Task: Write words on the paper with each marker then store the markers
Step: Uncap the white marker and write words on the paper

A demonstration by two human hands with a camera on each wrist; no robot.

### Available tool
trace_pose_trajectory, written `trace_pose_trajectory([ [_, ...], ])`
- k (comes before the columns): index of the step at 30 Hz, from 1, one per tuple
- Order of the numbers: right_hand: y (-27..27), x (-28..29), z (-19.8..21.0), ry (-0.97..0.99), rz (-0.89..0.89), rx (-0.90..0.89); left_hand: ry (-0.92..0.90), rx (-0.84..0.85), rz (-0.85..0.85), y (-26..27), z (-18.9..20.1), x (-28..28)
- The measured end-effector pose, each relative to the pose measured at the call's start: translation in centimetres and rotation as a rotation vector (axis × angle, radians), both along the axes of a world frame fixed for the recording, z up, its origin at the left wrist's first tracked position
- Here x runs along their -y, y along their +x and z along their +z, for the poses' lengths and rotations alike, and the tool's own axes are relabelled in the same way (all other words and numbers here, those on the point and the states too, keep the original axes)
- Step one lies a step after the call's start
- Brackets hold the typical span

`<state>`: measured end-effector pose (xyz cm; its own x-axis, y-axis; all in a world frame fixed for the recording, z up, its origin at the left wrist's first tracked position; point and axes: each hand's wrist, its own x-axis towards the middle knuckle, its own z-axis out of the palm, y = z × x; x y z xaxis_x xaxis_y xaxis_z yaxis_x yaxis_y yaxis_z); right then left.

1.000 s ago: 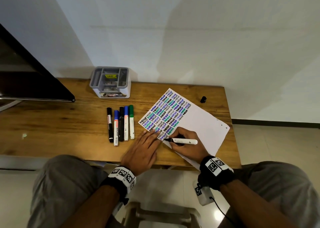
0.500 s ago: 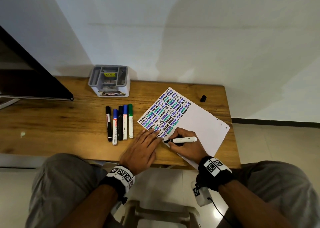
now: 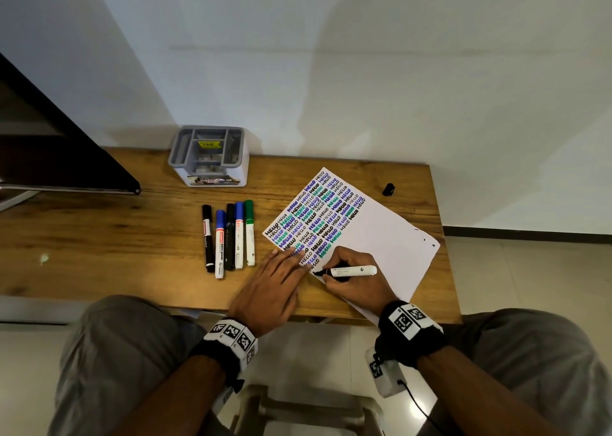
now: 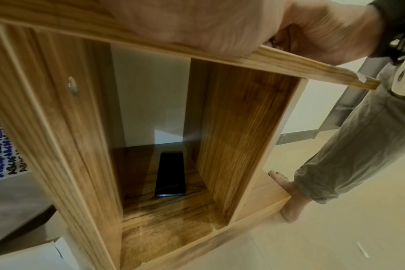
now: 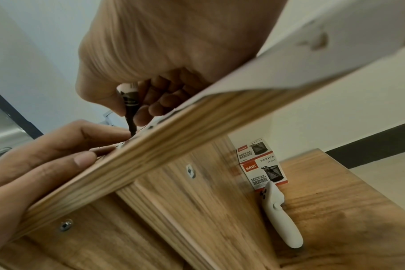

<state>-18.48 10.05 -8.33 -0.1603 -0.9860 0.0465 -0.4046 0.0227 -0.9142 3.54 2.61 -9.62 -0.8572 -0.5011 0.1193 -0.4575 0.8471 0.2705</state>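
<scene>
Head view: on the long wooden table (image 3: pixel 99 243) a white sheet of paper (image 3: pixel 381 236), tilted and filled with rows of coloured "HELLO", lies at 3 o'clock from a row of five capped markers (image 3: pixel 228 236). The right hand (image 3: pixel 351 278) pinches a white-barrelled black marker (image 3: pixel 351 271), its tip on the paper's near-left corner. The left hand (image 3: pixel 271 286), fingers straight and flat, presses that corner down, just beside the tip. A grey-and-white plastic desk organiser (image 3: pixel 208 155) stands at 12 o'clock from the marker row; a small black marker cap (image 3: pixel 388 189) lies at 1 o'clock from the paper.

Left wrist view: the palm (image 4: pixel 220 27) rests on the table edge; a dark phone (image 4: pixel 170 176) lies on the shelf below.

Right wrist view: curled fingers (image 5: pixel 155 102) grip the marker (image 5: pixel 127 107), beside the left hand's flat fingers (image 5: pixel 58 146).
</scene>
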Motion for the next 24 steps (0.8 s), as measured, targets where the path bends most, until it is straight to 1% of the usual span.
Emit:
trace_pose_trajectory([
  [14,0.04,0.06,0.47,-0.019,-0.015,-0.004,-0.007,0.007,0.001,-0.03,-0.02,0.01],
  [19,0.11,0.07,0.73,-0.05,-0.049,-0.017,-0.009,-0.003,-0.001,0.05,-0.05,-0.01],
  [24,0.11,0.03,0.79,-0.049,-0.034,0.0,-0.015,0.003,-0.004,0.1,-0.16,0.07],
])
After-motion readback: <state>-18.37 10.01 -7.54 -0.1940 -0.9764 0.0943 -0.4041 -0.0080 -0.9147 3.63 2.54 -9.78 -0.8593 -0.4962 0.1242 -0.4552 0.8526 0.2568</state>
